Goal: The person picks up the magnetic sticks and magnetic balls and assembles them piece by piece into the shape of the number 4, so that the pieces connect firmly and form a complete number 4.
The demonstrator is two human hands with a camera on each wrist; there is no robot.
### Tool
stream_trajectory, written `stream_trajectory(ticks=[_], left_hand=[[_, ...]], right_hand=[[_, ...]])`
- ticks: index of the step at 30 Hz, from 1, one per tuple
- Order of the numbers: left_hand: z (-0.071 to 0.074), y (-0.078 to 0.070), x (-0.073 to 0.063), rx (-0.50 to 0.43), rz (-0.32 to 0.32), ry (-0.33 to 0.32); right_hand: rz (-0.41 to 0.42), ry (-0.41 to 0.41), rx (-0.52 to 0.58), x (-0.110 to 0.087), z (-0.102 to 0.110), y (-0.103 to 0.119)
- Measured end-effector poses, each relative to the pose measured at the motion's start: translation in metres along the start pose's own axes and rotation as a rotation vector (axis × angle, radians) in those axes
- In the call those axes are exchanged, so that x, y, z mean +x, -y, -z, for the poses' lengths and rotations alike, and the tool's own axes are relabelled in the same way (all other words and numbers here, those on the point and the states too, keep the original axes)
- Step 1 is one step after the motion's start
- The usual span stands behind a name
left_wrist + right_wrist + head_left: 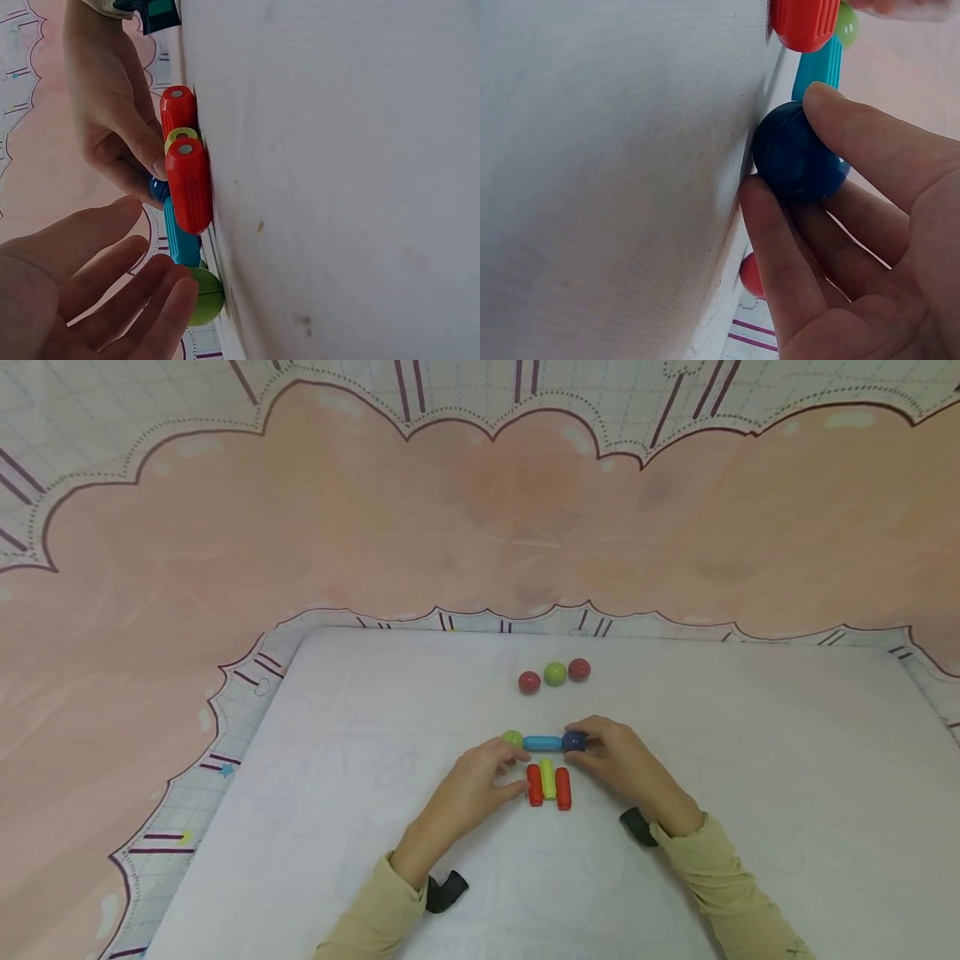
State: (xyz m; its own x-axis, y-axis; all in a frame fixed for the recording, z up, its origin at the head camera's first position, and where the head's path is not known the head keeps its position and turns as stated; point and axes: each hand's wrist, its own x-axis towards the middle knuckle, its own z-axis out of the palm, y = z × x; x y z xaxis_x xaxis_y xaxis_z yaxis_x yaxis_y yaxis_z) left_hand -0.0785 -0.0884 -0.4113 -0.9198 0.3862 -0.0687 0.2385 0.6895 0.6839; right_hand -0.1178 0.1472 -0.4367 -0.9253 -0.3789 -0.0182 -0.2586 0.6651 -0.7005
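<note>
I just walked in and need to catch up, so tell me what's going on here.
The person's right grip pinches the dark blue ball at one end of a light blue rod. A green ball sits at the other end, with the left grip relaxed and close beside it. Nearer the person lie two red rods with a yellow rod between; beyond, two red balls flank another green ball on the white tabletop.
</note>
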Motion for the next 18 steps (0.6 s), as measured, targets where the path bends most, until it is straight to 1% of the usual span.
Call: stream_trajectory(ticks=[6,12,18], left_hand=[[-0.002,-0.001,0.000,0.018,-0.004,0.022],[-0.007,-0.002,0.002,0.032,0.010,0.069],[-0.012,-0.002,0.004,0.090,0.009,0.074]], right_hand=[[-0.009,0.004,0.003,0.000,0.000,0.000],[0.003,0.001,0.000,0.000,-0.001,-0.002],[0.017,-0.003,-0.001,0.001,0.000,-0.002]])
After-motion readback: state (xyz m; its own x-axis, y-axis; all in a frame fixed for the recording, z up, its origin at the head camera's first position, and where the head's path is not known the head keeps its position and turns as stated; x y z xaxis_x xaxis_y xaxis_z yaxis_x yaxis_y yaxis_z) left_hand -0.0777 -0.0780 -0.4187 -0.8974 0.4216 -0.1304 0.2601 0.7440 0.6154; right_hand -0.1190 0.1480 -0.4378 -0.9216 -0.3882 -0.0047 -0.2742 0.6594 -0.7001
